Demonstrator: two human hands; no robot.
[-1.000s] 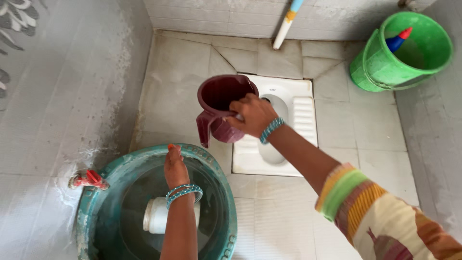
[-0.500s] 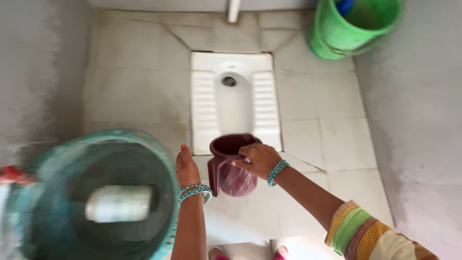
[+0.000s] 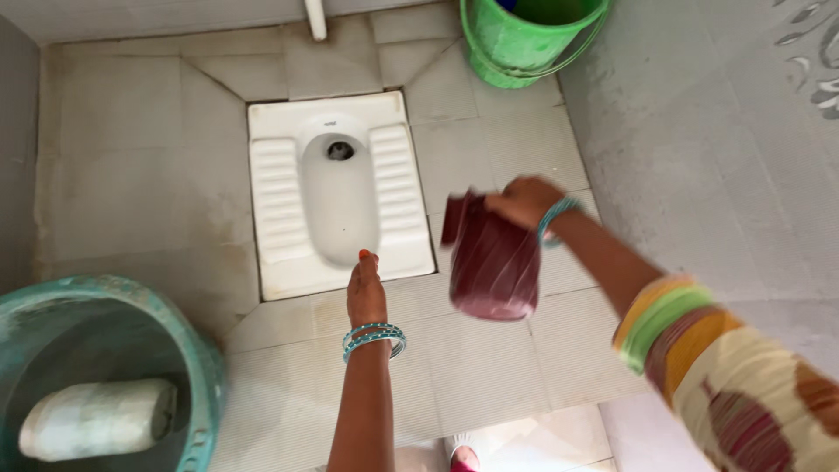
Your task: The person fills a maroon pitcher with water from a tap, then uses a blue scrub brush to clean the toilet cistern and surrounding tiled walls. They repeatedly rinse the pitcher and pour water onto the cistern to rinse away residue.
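Maroon jug (image 3: pixel 491 260): motion-blurred, handle and rim indistinct, grip of right hand (image 3: pixel 524 201) on it smeared. Green bucket (image 3: pixel 527 33): top cut off by frame edge; contents mostly out of frame. Teal tub (image 3: pixel 197 367): cut off left and bottom. White pipe (image 3: pixel 315 17): only lower end shows. Toes (image 3: pixel 463 456): barely visible at bottom edge.

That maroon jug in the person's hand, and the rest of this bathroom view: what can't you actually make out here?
- maroon jug: motion-blurred; its inside does not show, so contents unknown.
- right hand: blurred, grip on the handle unclear.
- green bucket: cut off by the top edge.
- teal tub: cut off by the left and bottom edges.
- white container in the tub: details unclear.
- left hand: empty, held over the floor.
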